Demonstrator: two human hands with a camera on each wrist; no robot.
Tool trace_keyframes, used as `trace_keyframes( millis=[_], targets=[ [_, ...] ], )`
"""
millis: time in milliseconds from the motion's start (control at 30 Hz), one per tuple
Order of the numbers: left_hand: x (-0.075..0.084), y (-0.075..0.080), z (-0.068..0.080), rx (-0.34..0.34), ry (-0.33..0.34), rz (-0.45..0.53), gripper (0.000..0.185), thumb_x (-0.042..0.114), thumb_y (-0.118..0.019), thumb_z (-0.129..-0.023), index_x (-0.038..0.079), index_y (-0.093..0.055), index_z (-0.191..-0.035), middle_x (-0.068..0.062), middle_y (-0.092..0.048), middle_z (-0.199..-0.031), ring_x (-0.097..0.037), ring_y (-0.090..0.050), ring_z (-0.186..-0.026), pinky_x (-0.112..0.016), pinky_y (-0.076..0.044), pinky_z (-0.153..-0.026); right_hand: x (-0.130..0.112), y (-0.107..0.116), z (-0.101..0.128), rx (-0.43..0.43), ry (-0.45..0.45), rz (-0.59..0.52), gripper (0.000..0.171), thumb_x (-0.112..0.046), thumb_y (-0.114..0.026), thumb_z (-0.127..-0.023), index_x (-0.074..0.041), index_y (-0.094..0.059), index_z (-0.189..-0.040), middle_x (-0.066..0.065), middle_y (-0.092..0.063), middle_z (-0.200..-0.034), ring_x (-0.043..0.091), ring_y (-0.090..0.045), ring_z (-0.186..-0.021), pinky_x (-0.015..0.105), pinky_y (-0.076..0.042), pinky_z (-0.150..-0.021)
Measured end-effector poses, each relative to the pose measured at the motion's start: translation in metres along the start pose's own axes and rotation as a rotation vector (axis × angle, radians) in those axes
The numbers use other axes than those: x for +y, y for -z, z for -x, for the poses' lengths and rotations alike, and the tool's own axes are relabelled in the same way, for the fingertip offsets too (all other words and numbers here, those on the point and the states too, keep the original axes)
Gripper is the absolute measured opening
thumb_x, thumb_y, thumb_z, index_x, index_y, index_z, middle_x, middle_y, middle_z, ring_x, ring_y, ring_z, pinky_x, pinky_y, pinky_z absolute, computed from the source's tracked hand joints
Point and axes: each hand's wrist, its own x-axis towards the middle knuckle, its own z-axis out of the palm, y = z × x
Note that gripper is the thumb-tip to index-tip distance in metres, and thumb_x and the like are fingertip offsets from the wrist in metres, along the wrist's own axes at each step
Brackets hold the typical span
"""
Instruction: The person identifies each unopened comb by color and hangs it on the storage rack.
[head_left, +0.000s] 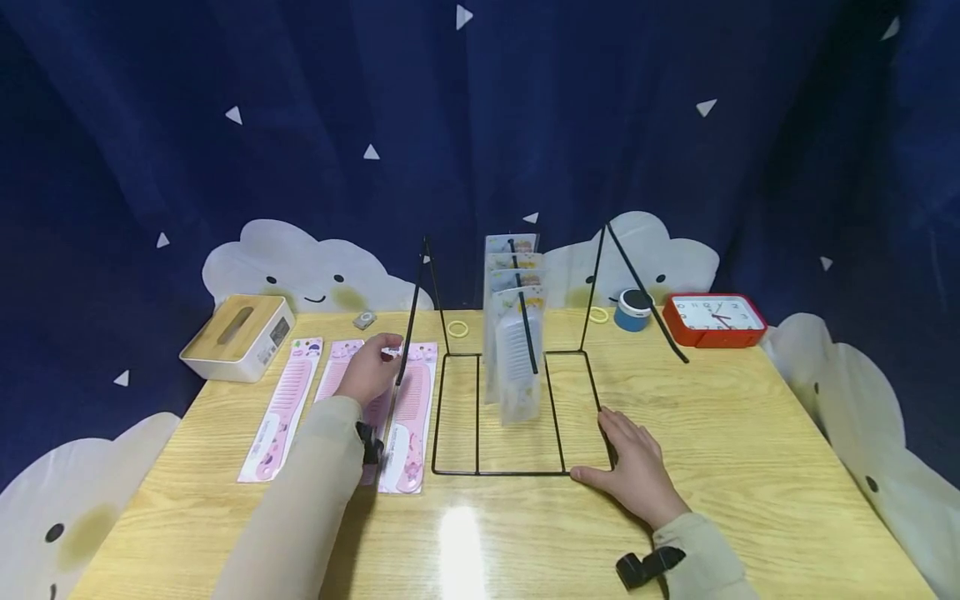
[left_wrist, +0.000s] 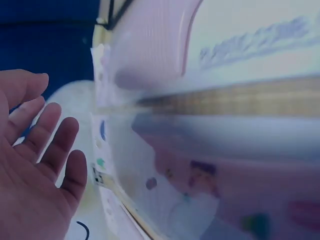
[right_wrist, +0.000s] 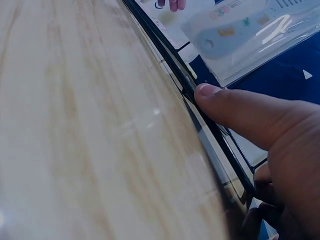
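Three pink combs (head_left: pixel 286 404), four hanging packs (head_left: pixel 513 354), one rack (head_left: pixel 517 474).

The middle pink comb (head_left: pixel 337 372) is being partly hidden by the left sleeve (head_left: pixel 300 500), itself being cropped at seven o'clock.

- Red clock (head_left: pixel 716 322): nos. ran round white dial, too sm. in head view to read 1 by 1.
- White box w/ wood lid (head_left: pixel 243 337): dk label (head_left: pixel 279 332) on its end, print illeg.
- Pink comb pack (left_wrist: pixel 250 62): line of bluish print on white part, L wrist view, too blurred.
- Blue comb pack (right_wrist: pixel 245 37): tiny lettering by fruit motif, R wrist view, wording unclear.
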Motion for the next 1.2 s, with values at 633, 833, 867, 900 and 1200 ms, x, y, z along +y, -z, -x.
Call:
trace_keyframes(
  millis=[633, 833, 867, 900, 1200],
  targets=[
    [-0.032, -0.035, -0.049, -0.079, -0.129, -0.381, 0.064, 0.018, -0.062, -0.089, 0.012, -0.044, -0.150, -0.020, -0.042, -0.152, -0.047, -0.046, -0.132, -0.065, -0.038, -0.103, 0.003, -0.002, 0.001, 0.006, 0.004, -0.005, 0.107, -0.059, -0.082, -0.074, 0.006, -0.041, -0.149, 0.025, -0.035, -0.156, 0.044, -0.027, -0.145, 0.062, -0.013, -0.114],
    [-0.032, -0.037, -0.054, -0.081, -0.160, -0.393, 0.067, 0.018, -0.066, -0.085, 0.012, -0.047, -0.149, -0.023, -0.046, -0.147, -0.047, -0.049, -0.128, -0.060, -0.041, -0.104, 0.004, -0.001, 0.001, 0.010, 0.002, 0.003, 0.108, -0.059, -0.083, -0.073, 0.006, -0.041, -0.149, 0.025, -0.036, -0.156, 0.044, -0.028, -0.145, 0.061, -0.013, -0.113],
    [-0.030, -0.036, -0.053, -0.076, -0.172, -0.391, 0.068, 0.017, -0.067, -0.084, 0.011, -0.047, -0.148, -0.025, -0.045, -0.145, -0.048, -0.050, -0.126, -0.060, -0.042, -0.103, 0.004, -0.001, 0.001, 0.011, 0.002, 0.006, 0.108, -0.059, -0.083, -0.073, 0.006, -0.041, -0.149, 0.025, -0.036, -0.156, 0.044, -0.028, -0.144, 0.061, -0.014, -0.113],
    [-0.028, -0.036, -0.053, -0.069, -0.177, -0.385, 0.069, 0.015, -0.069, -0.082, 0.011, -0.048, -0.148, -0.027, -0.045, -0.143, -0.048, -0.051, -0.124, -0.060, -0.043, -0.101, 0.004, 0.000, 0.001, 0.012, 0.002, 0.006, 0.108, -0.059, -0.083, -0.073, 0.006, -0.042, -0.149, 0.025, -0.036, -0.156, 0.044, -0.028, -0.144, 0.061, -0.014, -0.113],
    [-0.013, -0.036, -0.041, 0.043, -0.209, -0.427, 0.036, 0.010, -0.071, -0.086, 0.005, -0.069, -0.121, -0.018, -0.060, -0.114, -0.037, -0.058, -0.107, -0.049, -0.049, -0.094, 0.004, -0.004, 0.001, 0.031, 0.015, 0.005, 0.106, -0.056, -0.085, -0.072, 0.006, -0.043, -0.147, 0.024, -0.038, -0.155, 0.044, -0.030, -0.144, 0.061, -0.015, -0.112]
  ],
)
